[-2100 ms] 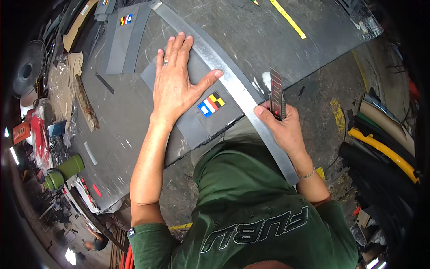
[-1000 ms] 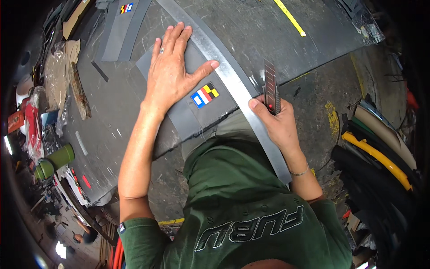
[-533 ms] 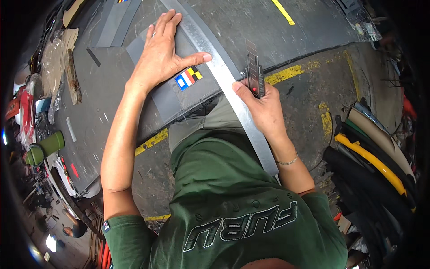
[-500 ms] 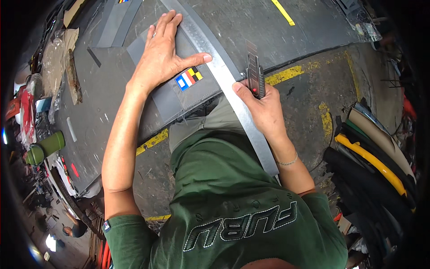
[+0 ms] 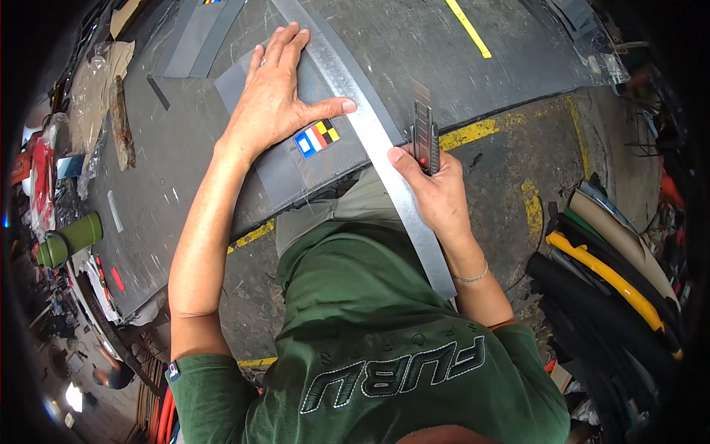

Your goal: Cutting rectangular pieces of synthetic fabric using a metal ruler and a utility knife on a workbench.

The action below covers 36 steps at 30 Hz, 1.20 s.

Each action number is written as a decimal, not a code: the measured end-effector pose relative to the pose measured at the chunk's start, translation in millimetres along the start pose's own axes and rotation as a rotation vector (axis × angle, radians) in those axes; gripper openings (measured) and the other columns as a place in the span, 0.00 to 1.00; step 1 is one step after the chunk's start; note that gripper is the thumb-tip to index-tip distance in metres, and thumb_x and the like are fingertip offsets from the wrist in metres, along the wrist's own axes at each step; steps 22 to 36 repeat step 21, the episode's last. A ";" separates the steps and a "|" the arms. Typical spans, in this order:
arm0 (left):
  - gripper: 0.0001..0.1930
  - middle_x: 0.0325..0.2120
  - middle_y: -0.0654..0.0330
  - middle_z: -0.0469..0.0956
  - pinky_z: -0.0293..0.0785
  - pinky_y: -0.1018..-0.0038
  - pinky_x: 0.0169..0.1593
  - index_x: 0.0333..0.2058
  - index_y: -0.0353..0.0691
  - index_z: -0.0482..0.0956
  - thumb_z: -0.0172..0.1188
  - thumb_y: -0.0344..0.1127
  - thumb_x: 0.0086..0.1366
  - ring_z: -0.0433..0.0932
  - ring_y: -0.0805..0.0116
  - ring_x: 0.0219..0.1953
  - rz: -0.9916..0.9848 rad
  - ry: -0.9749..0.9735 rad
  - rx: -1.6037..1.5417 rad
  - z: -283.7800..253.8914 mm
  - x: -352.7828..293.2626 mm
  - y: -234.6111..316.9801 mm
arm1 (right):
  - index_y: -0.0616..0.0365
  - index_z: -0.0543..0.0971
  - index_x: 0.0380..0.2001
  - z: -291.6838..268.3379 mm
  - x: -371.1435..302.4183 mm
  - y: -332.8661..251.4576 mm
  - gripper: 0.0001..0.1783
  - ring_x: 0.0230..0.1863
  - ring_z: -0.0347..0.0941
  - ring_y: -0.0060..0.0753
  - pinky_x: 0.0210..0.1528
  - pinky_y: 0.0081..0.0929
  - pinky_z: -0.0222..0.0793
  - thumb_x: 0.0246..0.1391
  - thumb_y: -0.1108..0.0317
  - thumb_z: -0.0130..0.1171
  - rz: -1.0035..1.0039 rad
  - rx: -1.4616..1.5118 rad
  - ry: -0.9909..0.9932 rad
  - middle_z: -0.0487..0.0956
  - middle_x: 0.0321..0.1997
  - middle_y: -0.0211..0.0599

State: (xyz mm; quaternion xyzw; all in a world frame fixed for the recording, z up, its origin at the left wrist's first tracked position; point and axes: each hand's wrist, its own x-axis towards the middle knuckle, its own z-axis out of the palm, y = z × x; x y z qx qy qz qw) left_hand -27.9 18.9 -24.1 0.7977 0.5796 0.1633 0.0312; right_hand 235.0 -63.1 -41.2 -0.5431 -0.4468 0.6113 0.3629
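A long metal ruler (image 5: 376, 139) lies over a grey fabric piece (image 5: 285, 172) at the table's near edge, its lower end reaching past the edge beside my body. My left hand (image 5: 275, 100) is spread flat on the fabric, with the thumb tip on the ruler. Just below that thumb shows a patch of blue, white, red, yellow and black (image 5: 316, 139) on the fabric. My right hand (image 5: 438, 189) grips a utility knife (image 5: 424, 137), its segmented blade out and pointing away from me. The thumb of that hand rests at the ruler's edge.
On the dark table (image 5: 196, 140) lie another grey fabric strip (image 5: 198, 41), a yellow strip (image 5: 469, 29) and a piece of wood (image 5: 120, 122). A green cylindrical container (image 5: 80, 235) is at the left. Rolls of material (image 5: 603, 270) lean at the right, over a yellow-marked floor.
Both hands hold nearly the same pose. The view has shifted slightly, and the ruler and knife stay in place against the hands.
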 end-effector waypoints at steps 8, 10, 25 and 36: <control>0.68 0.71 0.37 0.60 0.45 0.45 0.78 0.69 0.27 0.64 0.72 0.79 0.42 0.54 0.44 0.76 0.003 0.004 -0.002 -0.6 1.7 1.3 | 0.64 0.85 0.35 -2.0 0.6 -0.1 0.13 0.33 0.69 0.14 0.38 0.19 0.66 0.64 0.63 0.69 0.022 -0.002 -0.002 0.79 0.30 0.21; 0.68 0.72 0.38 0.58 0.44 0.46 0.79 0.70 0.29 0.62 0.73 0.78 0.42 0.53 0.44 0.77 -0.009 -0.008 0.003 -0.5 -0.1 0.2 | 0.64 0.85 0.35 -0.1 0.7 -1.8 0.13 0.33 0.69 0.14 0.38 0.19 0.66 0.64 0.63 0.69 0.013 -0.004 -0.006 0.78 0.29 0.21; 0.67 0.73 0.40 0.57 0.42 0.47 0.79 0.71 0.32 0.62 0.73 0.77 0.43 0.51 0.45 0.78 -0.026 -0.040 0.000 -2.5 1.9 0.4 | 0.63 0.85 0.34 -0.2 1.2 -1.0 0.12 0.32 0.68 0.14 0.37 0.19 0.66 0.63 0.63 0.70 -0.013 -0.018 -0.001 0.77 0.28 0.20; 0.67 0.73 0.40 0.57 0.42 0.47 0.79 0.71 0.32 0.62 0.73 0.77 0.43 0.51 0.45 0.78 -0.026 -0.040 0.000 -2.5 1.9 0.4 | 0.63 0.85 0.34 -0.2 1.2 -1.0 0.12 0.32 0.68 0.14 0.37 0.19 0.66 0.63 0.63 0.70 -0.013 -0.018 -0.001 0.77 0.28 0.20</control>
